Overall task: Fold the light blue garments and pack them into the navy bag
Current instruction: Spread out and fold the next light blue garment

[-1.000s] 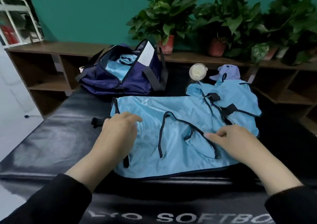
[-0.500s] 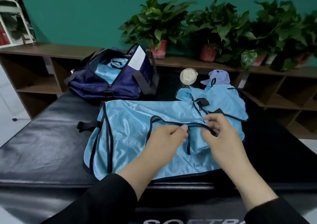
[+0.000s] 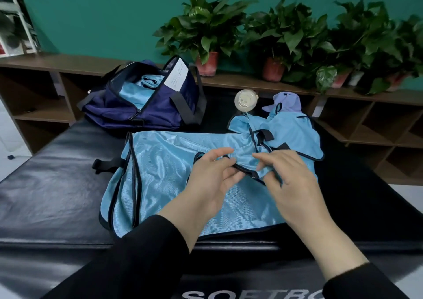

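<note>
A light blue garment with dark trim lies spread on the black padded mat. Over its middle, my left hand and my right hand both pinch a raised fold of its cloth along the dark-edged neckline. More light blue garments lie bunched at the back right. The navy bag stands open at the back left, with light blue cloth inside and a white label on its flap.
A round clear lid or cup and a lilac cap lie behind the garments. A wooden shelf unit with several potted plants runs along the teal wall. White floor shows at left and right.
My left hand moved from the garment's left edge to its middle. Both hands have now lifted and gathered the neckline cloth between them. The view shifted right.
</note>
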